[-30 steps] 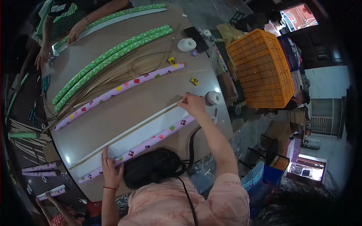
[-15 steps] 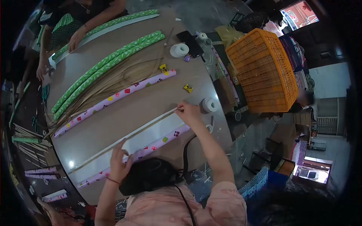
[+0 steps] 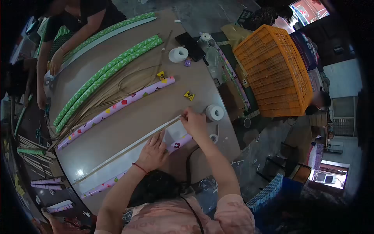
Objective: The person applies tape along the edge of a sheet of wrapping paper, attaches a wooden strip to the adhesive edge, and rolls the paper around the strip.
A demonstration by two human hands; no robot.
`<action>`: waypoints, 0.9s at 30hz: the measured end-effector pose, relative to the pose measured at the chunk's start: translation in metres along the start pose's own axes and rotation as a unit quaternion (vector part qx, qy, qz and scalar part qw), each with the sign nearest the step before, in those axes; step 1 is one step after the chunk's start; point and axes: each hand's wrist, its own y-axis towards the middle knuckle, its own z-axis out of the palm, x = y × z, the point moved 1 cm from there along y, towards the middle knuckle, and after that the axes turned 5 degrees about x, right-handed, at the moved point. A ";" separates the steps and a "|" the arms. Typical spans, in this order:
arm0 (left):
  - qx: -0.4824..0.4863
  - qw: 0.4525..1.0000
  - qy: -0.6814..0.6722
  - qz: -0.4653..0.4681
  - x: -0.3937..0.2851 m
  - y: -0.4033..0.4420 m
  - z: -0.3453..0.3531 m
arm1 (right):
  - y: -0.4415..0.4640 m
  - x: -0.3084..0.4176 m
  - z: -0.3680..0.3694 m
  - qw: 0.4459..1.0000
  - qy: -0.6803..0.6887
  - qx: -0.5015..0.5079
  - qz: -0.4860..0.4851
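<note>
A sheet of pink patterned wrapping paper, white side up, lies partly rolled on the table. Along its far edge runs a long thin strip. My left hand rests on the sheet with its fingers spread against the strip, near the right end. At that end my right hand pinches the strip's tip. The pink roll of the same sheet passes beneath my left forearm. Just right of my right hand stands a white tape roll. A finished-looking pink tube lies farther up the table.
Two green tubes and brown strips lie beyond. A co-worker's hand touches green paper at the far left. A black bag sits before me. An orange crate stands right, beside a phone and small yellow wrappers.
My left hand has slid rightward along the strip and sheet, close to my right hand. My right hand keeps its pinch at the end. The view has shifted slightly.
</note>
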 end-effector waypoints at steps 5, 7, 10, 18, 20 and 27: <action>0.010 1.000 -0.006 -0.004 -0.001 0.000 0.000 | -0.005 -0.009 -0.007 0.998 -0.016 -0.059 -0.016; 0.005 1.000 -0.017 -0.009 -0.002 0.001 0.000 | -0.009 -0.007 -0.012 0.991 -0.046 -0.114 -0.043; -0.010 0.999 -0.035 -0.016 -0.003 0.000 0.005 | -0.026 -0.001 -0.027 0.970 -0.037 -0.200 -0.131; -0.067 0.997 -0.025 -0.032 -0.012 -0.025 -0.004 | -0.073 0.041 0.012 0.964 -0.030 0.051 -0.261; -0.058 0.997 0.001 -0.057 -0.011 -0.045 0.002 | -0.079 0.051 0.013 0.953 -0.042 0.075 -0.290; -0.052 0.986 -0.009 -0.159 0.006 -0.114 -0.007 | -0.088 0.081 0.034 0.930 -0.070 0.145 -0.332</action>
